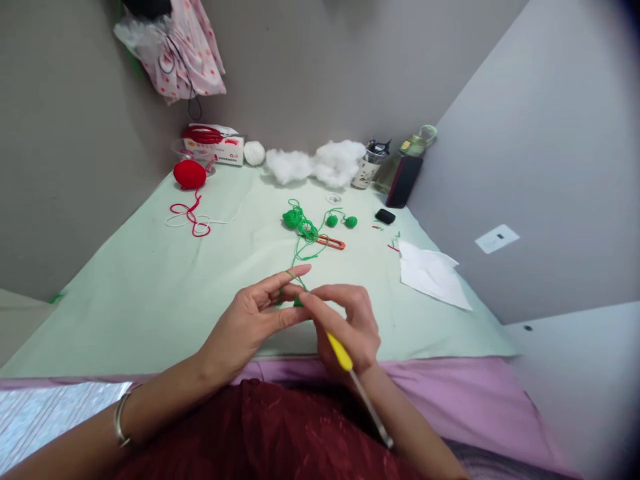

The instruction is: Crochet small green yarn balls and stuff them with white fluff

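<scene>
1. The little green piece [299, 301] is sitting between the person's two hands, over the near part of the table [150, 320]. From where I'm standing, the fingers are covering most of it, so I'm not seeing its whole shape.
2. It is looking light, soft and a bit squashy to me, so I'm guessing that a hard pinch would squish it but not break it. Its edge is looking like the best place for holding it, with just the fingertips.
3. The green yarn [308, 231] is lying in a loose heap farther back, and one thin string is running from there to the left hand. I'm thinking it would bend easily, slide over skin and get tangled.
4. The hook [340, 351] is showing a fat yellow handle and a thin metal end. It is looking stiff and light, and the fat yellow part is seeming best for gripping.
5. The left hand [250, 310] is pinching the green piece with its thumb and a finger. Its pointing finger is sticking out straight, with the string lying across it.
6. The right hand [350, 320] is curling around the hook, its fingertips meeting close beside the piece. I can't tell if they are touching it.
</scene>
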A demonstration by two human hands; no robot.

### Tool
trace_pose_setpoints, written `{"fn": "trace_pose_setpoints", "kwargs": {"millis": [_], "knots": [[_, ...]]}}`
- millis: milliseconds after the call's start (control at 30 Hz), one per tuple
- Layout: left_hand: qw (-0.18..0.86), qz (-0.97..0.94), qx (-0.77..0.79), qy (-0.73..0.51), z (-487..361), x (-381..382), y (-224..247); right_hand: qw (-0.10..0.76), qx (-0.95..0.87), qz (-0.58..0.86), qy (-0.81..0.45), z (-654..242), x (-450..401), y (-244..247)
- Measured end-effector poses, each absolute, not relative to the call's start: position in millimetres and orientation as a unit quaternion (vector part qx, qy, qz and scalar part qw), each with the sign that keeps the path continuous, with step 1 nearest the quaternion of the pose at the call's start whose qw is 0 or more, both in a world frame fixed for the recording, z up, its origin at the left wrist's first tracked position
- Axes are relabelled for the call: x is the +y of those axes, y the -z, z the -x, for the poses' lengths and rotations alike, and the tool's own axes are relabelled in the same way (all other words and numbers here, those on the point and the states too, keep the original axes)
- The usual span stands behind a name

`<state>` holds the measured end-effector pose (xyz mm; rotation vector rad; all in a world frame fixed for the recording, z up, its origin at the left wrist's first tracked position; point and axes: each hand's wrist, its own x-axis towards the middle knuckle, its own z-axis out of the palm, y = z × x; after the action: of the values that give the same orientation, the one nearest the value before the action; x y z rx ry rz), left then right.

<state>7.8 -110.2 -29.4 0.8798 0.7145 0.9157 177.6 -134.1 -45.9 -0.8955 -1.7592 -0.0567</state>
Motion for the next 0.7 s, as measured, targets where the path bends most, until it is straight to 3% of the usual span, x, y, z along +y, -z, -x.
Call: {"fn": "trace_pose_setpoints", "kwargs": {"millis": [100, 233, 500, 700], "knots": [[0.789, -0.354, 0.306, -0.398, -10, -111, 28, 0.571, -0.735, 0.364, 0.034, -177, -135, 50], [0.812, -0.352, 0.284, -0.369, -6, -109, 26, 0.632, -0.672, 0.368, -0.118, -176, -136, 42], [0.792, -0.398, 0.28, -0.368, 6, -103, 29, 0.665, -0.573, 0.368, -0.305, -189, -137, 31], [0.766, -0.449, 0.277, -0.367, 6, -101, 29, 0.63, -0.441, 0.328, -0.549, -186, -127, 28]]}}
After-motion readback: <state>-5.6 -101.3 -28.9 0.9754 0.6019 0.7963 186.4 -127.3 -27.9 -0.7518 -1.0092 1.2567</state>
